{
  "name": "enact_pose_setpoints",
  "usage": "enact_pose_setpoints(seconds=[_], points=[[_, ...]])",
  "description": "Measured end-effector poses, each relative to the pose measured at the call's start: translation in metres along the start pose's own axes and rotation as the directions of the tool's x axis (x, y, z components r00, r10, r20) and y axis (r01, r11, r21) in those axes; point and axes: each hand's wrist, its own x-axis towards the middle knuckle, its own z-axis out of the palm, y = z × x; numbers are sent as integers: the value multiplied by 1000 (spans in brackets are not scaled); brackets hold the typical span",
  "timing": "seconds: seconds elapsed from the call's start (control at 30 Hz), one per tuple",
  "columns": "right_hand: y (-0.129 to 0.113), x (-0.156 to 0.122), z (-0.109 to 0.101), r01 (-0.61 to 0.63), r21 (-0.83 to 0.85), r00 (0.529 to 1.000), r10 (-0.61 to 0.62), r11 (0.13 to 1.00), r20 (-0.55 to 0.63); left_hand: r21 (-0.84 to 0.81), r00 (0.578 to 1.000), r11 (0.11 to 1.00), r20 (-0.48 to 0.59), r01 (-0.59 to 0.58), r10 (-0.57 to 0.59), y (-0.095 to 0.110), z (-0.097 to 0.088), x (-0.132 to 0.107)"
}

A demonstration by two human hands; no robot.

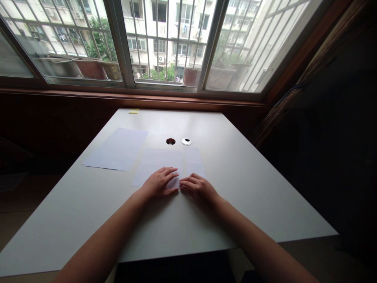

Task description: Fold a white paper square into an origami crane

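A sheet of white paper [160, 159] lies flat on the white table in front of me, with a narrower strip of paper [194, 159] just to its right and a thin gap between them. My left hand [161, 181] rests on the lower right part of the sheet, fingers apart and thumb stretched toward the right. Close beside it, my right hand [200, 186] has its fingers bent and pressed together, with the tips at the sheet's lower right corner and the hand over the strip's near end. Whatever may be between those fingertips is hidden.
Further left on the table [259, 196] lies another white paper [118, 149], perhaps more than one sheet. Beyond the papers are a round cable hole [171, 141] and its loose silver cover [186, 142]. A yellow note [133, 111] sits at the far edge, below the barred window.
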Motion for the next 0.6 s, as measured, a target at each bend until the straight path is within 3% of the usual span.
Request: enact_pose_setpoints(seconds=[0.2, 0.6], points=[[4, 1, 1, -41, 51, 999, 43, 998, -30, 28, 998, 1000, 62, -8, 7, -3, 0, -1], [18, -6, 1, -46, 153, 999, 44, 987, 17, -26, 989, 1000, 146, 9, -5, -3, -4, 0]])
